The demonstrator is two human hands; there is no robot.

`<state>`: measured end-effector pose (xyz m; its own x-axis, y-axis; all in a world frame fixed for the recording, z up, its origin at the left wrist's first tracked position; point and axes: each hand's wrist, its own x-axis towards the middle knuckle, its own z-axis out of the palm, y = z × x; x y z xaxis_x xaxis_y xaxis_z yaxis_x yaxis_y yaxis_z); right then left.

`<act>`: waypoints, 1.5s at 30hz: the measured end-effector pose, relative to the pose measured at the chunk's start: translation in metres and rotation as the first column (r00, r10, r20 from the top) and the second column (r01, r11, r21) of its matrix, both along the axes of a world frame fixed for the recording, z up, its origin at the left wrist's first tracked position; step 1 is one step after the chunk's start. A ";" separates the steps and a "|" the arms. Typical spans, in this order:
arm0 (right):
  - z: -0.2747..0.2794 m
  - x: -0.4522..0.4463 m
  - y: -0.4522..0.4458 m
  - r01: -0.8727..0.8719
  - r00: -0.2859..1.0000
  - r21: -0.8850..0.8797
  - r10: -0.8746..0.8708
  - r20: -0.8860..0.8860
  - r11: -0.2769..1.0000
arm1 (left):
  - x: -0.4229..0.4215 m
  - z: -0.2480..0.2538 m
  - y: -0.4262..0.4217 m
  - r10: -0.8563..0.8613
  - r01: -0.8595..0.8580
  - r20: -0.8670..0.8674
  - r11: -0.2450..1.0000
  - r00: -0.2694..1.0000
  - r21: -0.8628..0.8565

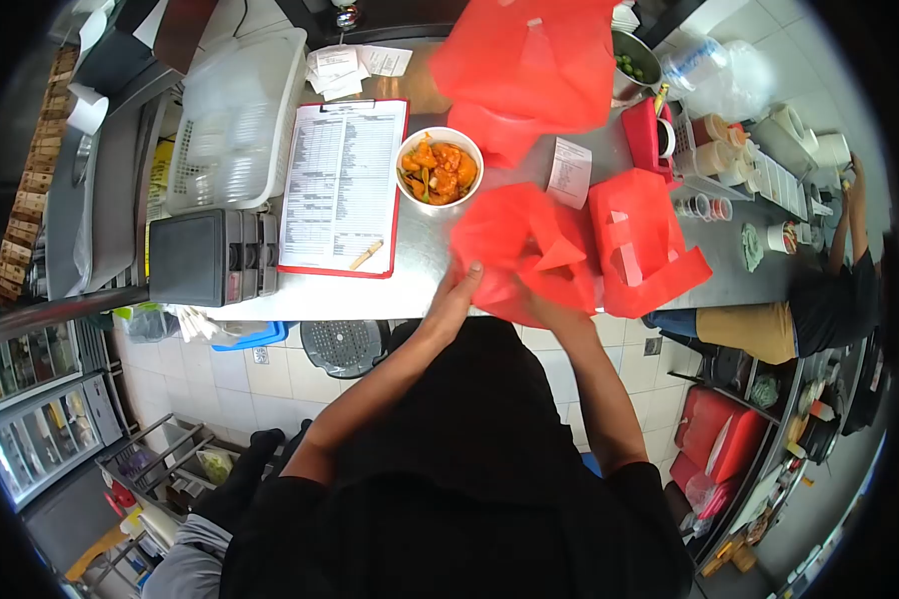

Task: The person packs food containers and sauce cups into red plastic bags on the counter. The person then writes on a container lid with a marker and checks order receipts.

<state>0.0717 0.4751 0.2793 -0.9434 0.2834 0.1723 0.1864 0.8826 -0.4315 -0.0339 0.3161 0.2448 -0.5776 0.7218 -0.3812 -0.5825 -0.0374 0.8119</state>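
At the counter's front edge my left hand (454, 299) is closed on the near left side of a red bag (514, 240), its thumb on top of the cloth. My right hand (554, 311) is at the bag's near right side, its fingers hidden in the red cloth. Just beyond the bag stands a white bowl of orange-sauced food (440, 168). A second red bag (634, 240) lies against the right side of the first, and a larger red bag (529, 65) is spread at the back. Between them is a printed receipt (570, 172).
A red clipboard (395, 200) with printed sheets lies left of the bowl. Farther left are a basket of plastic containers (235, 120) and a dark drawer unit (190, 258). Sauce containers (714, 155) stand at the right. Another person (829, 309) stands at the far right.
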 end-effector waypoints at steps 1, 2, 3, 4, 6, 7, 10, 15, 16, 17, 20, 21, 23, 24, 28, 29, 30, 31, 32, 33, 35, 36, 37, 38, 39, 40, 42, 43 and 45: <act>0.004 0.001 0.007 0.034 0.999 0.221 -0.027 -0.031 0.975 | -0.005 0.035 0.005 -0.025 0.020 0.238 0.999 0.971 0.026; 0.008 0.002 0.013 0.033 0.999 0.230 -0.024 -0.040 0.973 | -0.013 0.030 0.006 0.023 0.003 0.196 0.992 0.980 -0.130; 0.013 0.006 0.018 0.101 0.988 0.218 -0.124 0.092 0.971 | -0.022 0.020 0.007 0.062 -0.017 0.149 0.959 0.987 -0.283; 0.024 0.007 0.019 0.173 0.949 0.213 -0.221 0.223 0.962 | -0.035 0.001 0.008 0.175 -0.138 0.099 0.942 0.980 -0.305; 0.059 0.001 0.008 0.216 0.957 0.222 -0.251 0.144 0.951 | -0.064 -0.006 0.015 0.402 -0.380 0.007 0.871 0.916 -0.311; 0.075 -0.002 -0.001 0.254 0.959 0.225 -0.275 0.070 0.941 | -0.078 0.010 0.018 0.422 -0.407 -0.034 0.845 0.906 -0.346; 0.092 -0.001 -0.029 0.255 0.966 -0.040 -0.253 0.060 0.966 | -0.118 -0.014 0.023 0.410 -0.414 -0.108 0.799 0.906 -0.436; 0.087 0.005 -0.067 0.048 0.998 -0.325 -0.055 -0.011 0.945 | -0.144 -0.037 0.009 0.371 -0.362 -0.014 0.899 0.929 -0.248; 0.095 0.007 -0.069 0.013 1.000 -0.347 -0.018 -0.011 0.938 | -0.143 -0.028 0.005 0.341 -0.335 -0.007 0.917 0.940 -0.217; 0.105 0.008 -0.067 -0.026 1.000 -0.372 0.022 -0.015 0.928 | -0.144 -0.028 -0.003 0.320 -0.318 -0.012 0.934 0.947 -0.162; 0.151 0.015 -0.050 -0.049 0.999 -0.531 0.034 -0.038 0.846 | -0.142 -0.007 -0.030 0.263 -0.256 0.027 0.953 0.964 -0.161; 0.165 0.019 -0.043 -0.015 0.999 -0.516 -0.009 -0.043 0.856 | -0.138 0.007 -0.039 0.256 -0.243 0.095 0.961 0.962 -0.131; 0.189 0.030 -0.028 -0.132 0.982 -0.668 0.005 -0.188 0.732 | -0.146 -0.009 -0.064 0.180 -0.171 0.173 0.983 0.968 -0.067; 0.205 0.037 -0.018 -0.125 0.984 -0.699 -0.003 -0.180 0.704 | -0.143 -0.007 -0.069 0.202 -0.195 0.207 0.979 0.957 -0.057; 0.233 0.069 0.012 -0.114 0.936 -0.667 -0.145 -0.320 0.737 | -0.160 -0.016 -0.086 0.059 -0.087 0.305 0.993 0.950 0.079; 0.231 0.081 0.022 -0.098 0.913 -0.628 -0.181 -0.365 0.772 | -0.156 -0.005 -0.082 0.038 -0.098 0.346 0.982 0.937 0.159; 0.228 0.094 0.035 -0.018 0.903 -0.604 -0.246 -0.352 0.796 | -0.149 0.005 -0.078 0.058 -0.112 0.297 0.980 0.953 0.166; 0.223 0.106 0.053 0.053 0.886 -0.578 -0.306 -0.349 0.815 | -0.140 0.024 -0.070 0.084 -0.128 0.238 0.976 0.968 0.177; 0.215 0.120 0.077 0.153 0.865 -0.609 -0.404 -0.299 0.778 | -0.128 0.045 -0.060 0.094 -0.140 0.207 0.965 0.974 0.220; 0.204 0.135 0.106 0.246 0.831 -0.640 -0.498 -0.246 0.727 | -0.126 0.048 -0.058 0.102 -0.140 0.165 0.963 0.981 0.231; 0.172 0.167 0.190 0.545 0.735 -0.465 -0.665 -0.136 0.698 | -0.109 0.071 -0.044 0.121 -0.141 0.087 0.950 0.989 0.278; 0.144 0.187 0.249 0.646 0.700 -0.320 -0.705 -0.114 0.693 | -0.100 0.081 -0.037 0.173 -0.183 0.060 0.942 0.983 0.281; 0.116 0.204 0.314 0.726 0.661 -0.164 -0.743 -0.100 0.668 | -0.090 0.092 -0.028 0.191 -0.189 0.023 0.937 0.981 0.295; 0.095 0.216 0.374 0.789 0.591 -0.077 -0.787 -0.179 0.610 | -0.077 0.106 -0.019 0.241 -0.237 0.022 0.929 0.970 0.283; 0.076 0.225 0.430 0.840 0.523 0.000 -0.811 -0.260 0.542 | -0.059 0.125 -0.005 0.307 -0.291 -0.021 0.918 0.951 0.269; 0.060 0.229 0.482 0.830 0.537 0.001 -0.801 -0.265 0.557 | -0.045 0.138 0.007 0.349 -0.325 -0.040 0.904 0.936 0.279; 0.033 0.230 0.573 0.885 0.466 0.169 -0.833 -0.298 0.435 | -0.011 0.167 0.030 0.401 -0.379 0.008 0.860 0.916 0.340; 0.026 0.227 0.599 0.872 0.489 0.159 -0.827 -0.279 0.462 | 0.007 0.181 0.042 0.429 -0.400 0.001 0.840 0.903 0.366; 0.016 0.220 0.643 0.798 0.573 0.369 -0.789 -0.220 0.477 | 0.043 0.207 0.065 0.445 -0.405 0.010 0.808 0.896 0.428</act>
<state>0.2913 1.1181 0.2955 -0.3469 0.8131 0.4675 0.8913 0.4409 -0.1054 0.0089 0.3813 0.4514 -0.8796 0.4739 -0.0412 -0.3585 -0.6035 0.7122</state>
